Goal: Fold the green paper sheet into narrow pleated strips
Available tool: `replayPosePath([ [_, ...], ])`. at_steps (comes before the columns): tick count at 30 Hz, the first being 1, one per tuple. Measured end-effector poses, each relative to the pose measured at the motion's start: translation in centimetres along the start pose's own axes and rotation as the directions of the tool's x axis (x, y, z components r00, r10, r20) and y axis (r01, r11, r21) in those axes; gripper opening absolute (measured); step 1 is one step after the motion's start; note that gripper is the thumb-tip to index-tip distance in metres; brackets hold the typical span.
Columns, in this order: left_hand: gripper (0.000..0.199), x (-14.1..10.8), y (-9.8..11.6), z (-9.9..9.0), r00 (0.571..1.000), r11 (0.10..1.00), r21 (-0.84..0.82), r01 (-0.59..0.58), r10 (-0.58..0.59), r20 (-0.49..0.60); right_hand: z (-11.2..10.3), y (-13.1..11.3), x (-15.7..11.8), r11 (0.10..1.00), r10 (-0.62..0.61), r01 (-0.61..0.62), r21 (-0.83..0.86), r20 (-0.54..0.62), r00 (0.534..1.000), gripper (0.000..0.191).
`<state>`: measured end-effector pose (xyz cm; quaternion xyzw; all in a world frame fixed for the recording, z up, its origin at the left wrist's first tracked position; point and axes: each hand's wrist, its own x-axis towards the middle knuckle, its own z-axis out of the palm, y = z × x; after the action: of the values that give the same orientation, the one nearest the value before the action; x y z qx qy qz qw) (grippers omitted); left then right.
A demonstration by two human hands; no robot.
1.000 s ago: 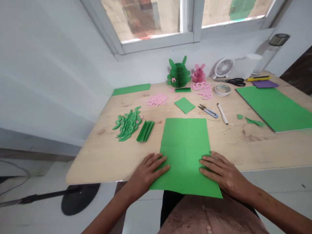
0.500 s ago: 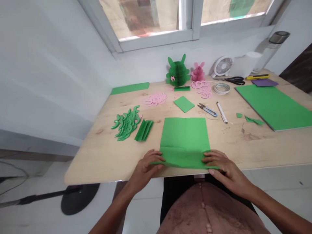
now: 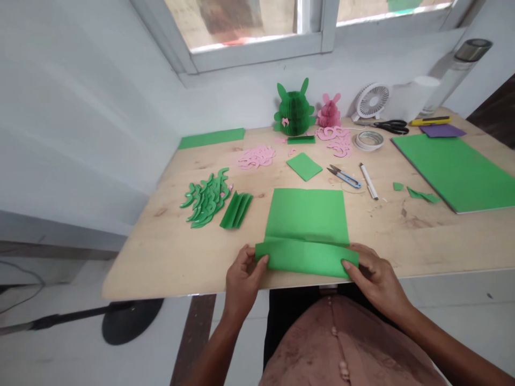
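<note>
A sheet of green paper (image 3: 306, 214) lies at the front edge of the wooden table, its near end turned up into a wide flap. My left hand (image 3: 245, 273) pinches the flap's left end, thumb on top and fingers behind. At the right end, my right hand (image 3: 372, 271) grips the same flap, thumb in front and fingers mostly hidden behind it. To the left of the sheet stands a pleated green paper strip (image 3: 236, 210), beside a heap of curved green paper cut-outs (image 3: 207, 198).
Behind the sheet lie a small green paper piece (image 3: 304, 166), thread snips (image 3: 345, 176) and a white pen (image 3: 369, 181). Farther back are pink cut-outs (image 3: 257, 157), a green honeycomb paper figure (image 3: 294, 112), tape (image 3: 369, 140) and black scissors (image 3: 388, 126). Large green sheets (image 3: 458, 174) lie right.
The near end of the green paper, seen nearly edge-on before, now stands up as a broad flap. Both hands have shifted from flattened fingers to pinching its ends.
</note>
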<state>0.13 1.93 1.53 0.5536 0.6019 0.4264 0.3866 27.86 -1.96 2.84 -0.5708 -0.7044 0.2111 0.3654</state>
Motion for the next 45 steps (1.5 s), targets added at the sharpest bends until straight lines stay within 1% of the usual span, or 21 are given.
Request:
replayPosePath([
  [2,0.026,-0.1,0.4,0.6,0.999,0.999,-0.038,0.025,-0.027,-0.037,0.1,-0.1,0.1,1.0,0.004,-0.005,-0.013,-0.029,1.0,0.017],
  [4,0.028,-0.2,0.9,1.0,0.996,0.999,-0.024,0.027,-0.028,-0.08,0.3,-0.1,0.0,0.999,0.013,-0.015,-0.037,-0.061,0.998,0.018],
  [7,0.032,-0.5,1.4,1.4,0.992,0.995,0.097,0.008,0.004,-0.122,0.7,0.1,-0.2,0.994,0.063,-0.072,-0.081,-0.107,0.992,0.018],
  [10,0.037,-0.9,1.2,1.4,0.987,0.974,0.228,-0.005,0.042,-0.155,1.3,0.5,-0.5,0.983,0.127,-0.145,-0.114,-0.145,0.981,0.018],
  [13,0.04,-1.2,0.7,1.4,0.98,0.945,0.326,-0.034,0.096,-0.176,1.7,0.6,-0.5,0.972,0.141,-0.171,-0.162,-0.182,0.973,0.032],
  [15,0.038,-1.3,0.4,1.4,0.974,0.917,0.394,-0.07,0.149,-0.174,1.8,0.5,-0.4,0.97,0.102,-0.141,-0.2,-0.194,0.976,0.042],
  [16,0.037,-1.3,0.3,1.5,0.969,0.9,0.427,-0.093,0.181,-0.171,1.8,0.5,-0.4,0.97,0.068,-0.111,-0.215,-0.197,0.978,0.043],
  [17,0.036,-1.2,0.3,1.5,0.962,0.882,0.457,-0.115,0.213,-0.169,1.8,0.4,-0.3,0.971,0.027,-0.073,-0.227,-0.197,0.98,0.04],
  [20,0.037,-0.9,0.1,1.6,0.94,0.832,0.525,-0.179,0.302,-0.158,1.7,0.4,-0.2,0.971,-0.097,0.054,-0.232,-0.177,0.979,0.025],
  [22,0.036,-0.8,0.1,1.7,0.927,0.799,0.557,-0.227,0.353,-0.127,1.6,0.5,-0.1,0.97,-0.143,0.106,-0.219,-0.161,0.977,0.019],
  [24,0.035,-0.8,0.2,1.8,0.905,0.755,0.592,-0.281,0.414,-0.099,1.6,0.6,-0.1,0.97,-0.156,0.121,-0.21,-0.161,0.975,0.016],
  [26,0.036,-1.1,0.4,2.0,0.869,0.692,0.644,-0.326,0.487,-0.084,1.6,0.6,-0.2,0.971,-0.153,0.118,-0.208,-0.163,0.975,0.016],
  [28,0.038,-1.7,0.7,2.2,0.825,0.619,0.691,-0.373,0.563,-0.059,1.6,0.6,-0.2,0.971,-0.149,0.113,-0.209,-0.164,0.975,0.016],
  [30,0.043,-2.4,0.9,2.6,0.796,0.55,0.702,-0.453,0.604,0.041,1.6,0.5,-0.2,0.971,-0.146,0.11,-0.213,-0.161,0.976,0.016],
  [33,0.044,-3.3,1.0,3.2,0.747,0.466,0.639,-0.612,0.604,0.276,1.5,0.4,-0.1,0.972,-0.142,0.109,-0.207,-0.155,0.978,0.017],
  [35,0.044,-3.4,0.8,3.5,0.716,0.433,0.6,-0.673,0.586,0.38,1.5,0.4,-0.1,0.973,-0.141,0.108,-0.202,-0.155,0.978,0.017],
  [36,0.045,-3.3,0.7,3.7,0.708,0.423,0.592,-0.686,0.575,0.409,1.5,0.4,-0.1,0.974,-0.14,0.108,-0.201,-0.157,0.978,0.018],
  [38,0.047,-3.0,0.6,3.8,0.709,0.414,0.591,-0.692,0.545,0.448,1.4,0.3,-0.2,0.974,-0.141,0.108,-0.201,-0.158,0.977,0.018],
  [45,0.051,-2.7,0.6,3.6,0.692,0.401,0.57,-0.717,0.503,0.518,1.0,0.3,-0.5,0.971,-0.169,0.14,-0.195,-0.141,0.976,0.019],
])
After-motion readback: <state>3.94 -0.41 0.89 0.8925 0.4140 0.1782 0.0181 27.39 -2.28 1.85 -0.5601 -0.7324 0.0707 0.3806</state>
